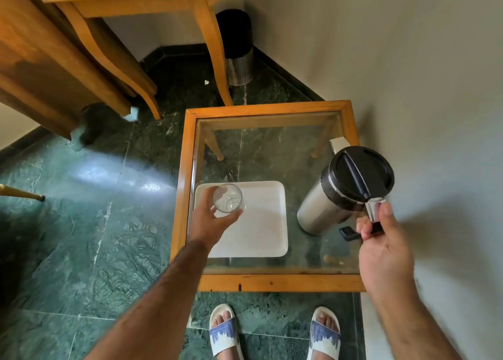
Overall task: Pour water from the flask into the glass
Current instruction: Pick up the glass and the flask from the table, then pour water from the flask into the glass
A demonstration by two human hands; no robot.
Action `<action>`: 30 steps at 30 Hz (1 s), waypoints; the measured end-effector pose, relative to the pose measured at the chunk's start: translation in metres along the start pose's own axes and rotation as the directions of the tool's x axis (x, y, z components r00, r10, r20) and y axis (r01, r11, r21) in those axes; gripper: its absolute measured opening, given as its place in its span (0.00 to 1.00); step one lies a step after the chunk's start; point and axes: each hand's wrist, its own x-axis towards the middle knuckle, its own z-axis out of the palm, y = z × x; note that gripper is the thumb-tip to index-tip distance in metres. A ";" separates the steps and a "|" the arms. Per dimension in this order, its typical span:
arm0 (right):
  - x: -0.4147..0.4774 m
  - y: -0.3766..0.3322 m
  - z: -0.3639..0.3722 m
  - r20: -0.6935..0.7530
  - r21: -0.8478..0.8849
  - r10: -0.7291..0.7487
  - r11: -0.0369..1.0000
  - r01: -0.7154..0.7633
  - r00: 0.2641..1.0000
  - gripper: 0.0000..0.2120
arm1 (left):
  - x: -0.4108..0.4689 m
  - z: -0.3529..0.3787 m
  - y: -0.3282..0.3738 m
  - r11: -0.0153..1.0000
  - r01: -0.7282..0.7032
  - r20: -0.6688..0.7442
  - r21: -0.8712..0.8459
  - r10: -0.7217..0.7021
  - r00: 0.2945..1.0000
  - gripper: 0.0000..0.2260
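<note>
A steel flask [324, 204] with a black lid [359, 174] is lifted and tilted over the right side of the glass-topped table [272, 282]. My right hand [381, 240] grips its handle from below right; the spout end points away from me. A clear drinking glass [227, 197] is held upright in my left hand [212, 223], above the left part of a white square tray [258, 223]. The glass looks empty. Flask and glass are apart, about a tray's width between them.
The small wooden-framed table stands against a white wall on the right. A wooden desk with curved legs [215, 46] and a perforated metal bin [238, 49] stand behind it. The floor is green marble. My feet in white-and-blue slippers [224, 332] are at the table's near edge.
</note>
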 end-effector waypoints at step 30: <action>-0.090 -0.386 0.189 0.441 -0.234 -0.152 0.932 0.277 0.884 0.24 | -0.121 -0.150 0.376 0.890 -0.423 -0.072 -0.172 0.416 0.906 0.19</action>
